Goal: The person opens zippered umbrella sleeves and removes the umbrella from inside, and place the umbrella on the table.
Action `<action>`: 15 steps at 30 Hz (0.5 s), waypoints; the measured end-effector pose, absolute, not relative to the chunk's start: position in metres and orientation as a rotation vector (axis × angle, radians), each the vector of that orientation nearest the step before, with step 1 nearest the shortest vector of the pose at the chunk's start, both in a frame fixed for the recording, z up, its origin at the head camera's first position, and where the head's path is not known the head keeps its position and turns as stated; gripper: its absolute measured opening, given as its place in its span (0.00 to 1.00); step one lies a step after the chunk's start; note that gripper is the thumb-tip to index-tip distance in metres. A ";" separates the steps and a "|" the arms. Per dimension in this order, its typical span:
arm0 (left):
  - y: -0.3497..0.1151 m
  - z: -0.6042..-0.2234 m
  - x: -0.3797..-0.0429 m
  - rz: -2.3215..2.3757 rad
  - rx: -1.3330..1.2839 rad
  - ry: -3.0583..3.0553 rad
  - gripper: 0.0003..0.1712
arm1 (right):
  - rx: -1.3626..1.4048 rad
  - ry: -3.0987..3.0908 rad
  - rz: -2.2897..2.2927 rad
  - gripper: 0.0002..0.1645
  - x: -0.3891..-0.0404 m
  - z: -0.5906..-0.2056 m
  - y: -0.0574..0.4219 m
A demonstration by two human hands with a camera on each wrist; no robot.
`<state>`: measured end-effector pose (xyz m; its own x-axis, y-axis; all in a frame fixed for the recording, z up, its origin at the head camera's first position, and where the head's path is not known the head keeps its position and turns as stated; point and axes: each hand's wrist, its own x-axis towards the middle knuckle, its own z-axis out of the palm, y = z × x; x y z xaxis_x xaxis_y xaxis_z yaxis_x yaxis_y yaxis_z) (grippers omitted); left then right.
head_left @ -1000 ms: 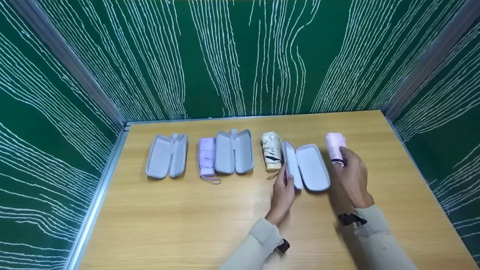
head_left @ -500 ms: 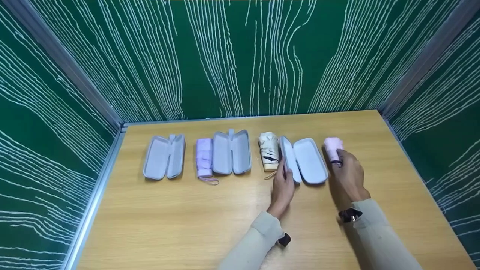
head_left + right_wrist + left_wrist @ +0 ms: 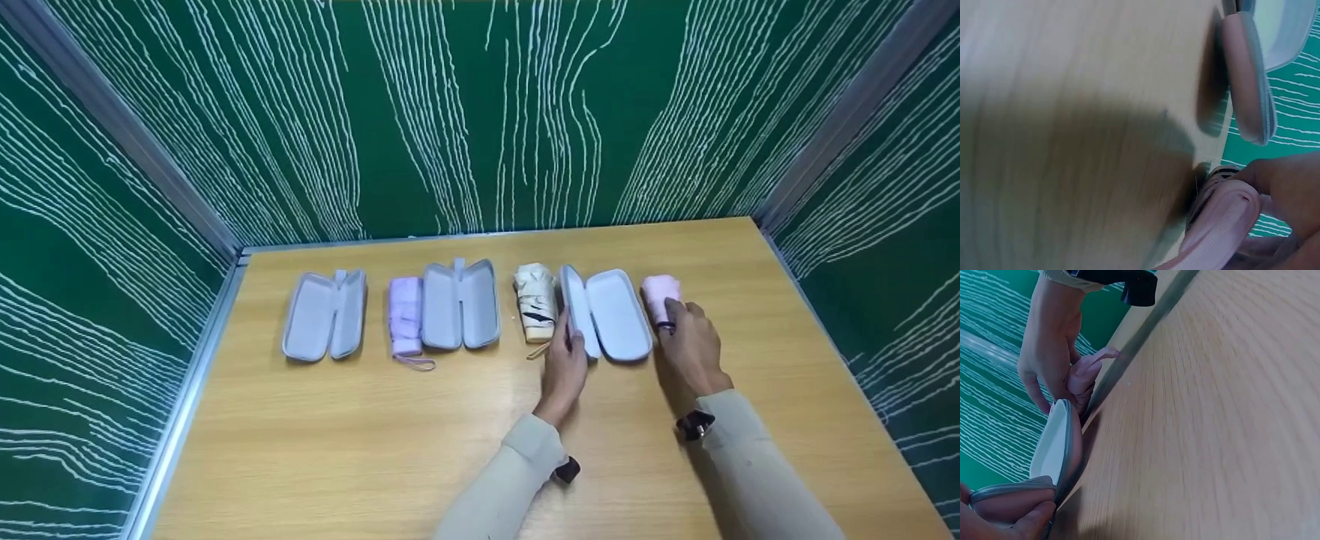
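In the head view my left hand (image 3: 564,367) grips the raised left half of an unfolded grey zip case (image 3: 619,322), thumb on its near edge. That case's pale inside faces up, and nothing lies in it. Right of it, my right hand (image 3: 694,349) holds a pink folded umbrella (image 3: 660,292) by its near, handle end. A pink strap (image 3: 1224,219) shows close up in the right wrist view, beside the fingers. The left wrist view shows the umbrella (image 3: 1082,377) just beyond the case (image 3: 1050,450).
A cream folded umbrella (image 3: 535,292) lies left of the held case. Farther left are a purple folded umbrella (image 3: 406,311) and two more unfolded grey cases, one beside it (image 3: 442,307) and one at the far left (image 3: 311,319). Green walls enclose the wooden table (image 3: 360,450).
My left hand has slid the case a little away from me, level with the other cases. The pink umbrella, still in my right hand, has come slightly nearer to me.
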<state>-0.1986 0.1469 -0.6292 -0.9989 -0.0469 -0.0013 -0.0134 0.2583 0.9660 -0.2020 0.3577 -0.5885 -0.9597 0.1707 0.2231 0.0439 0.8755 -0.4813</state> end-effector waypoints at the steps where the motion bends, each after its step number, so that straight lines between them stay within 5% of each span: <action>1: 0.147 -0.630 -0.200 -1.901 0.046 -2.464 0.31 | -0.158 -2.793 0.695 0.30 -0.203 -0.589 0.358; 15: 0.143 -0.600 -0.192 -1.881 -0.028 -2.468 0.32 | -0.144 -2.887 0.528 0.25 -0.209 -0.589 0.358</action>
<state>-0.1922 0.1434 -0.5998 -0.9991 -0.0092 0.0415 0.0376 0.2651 0.9635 -0.2090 0.3579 -0.5887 -0.9748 0.1313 0.1804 0.0589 0.9313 -0.3594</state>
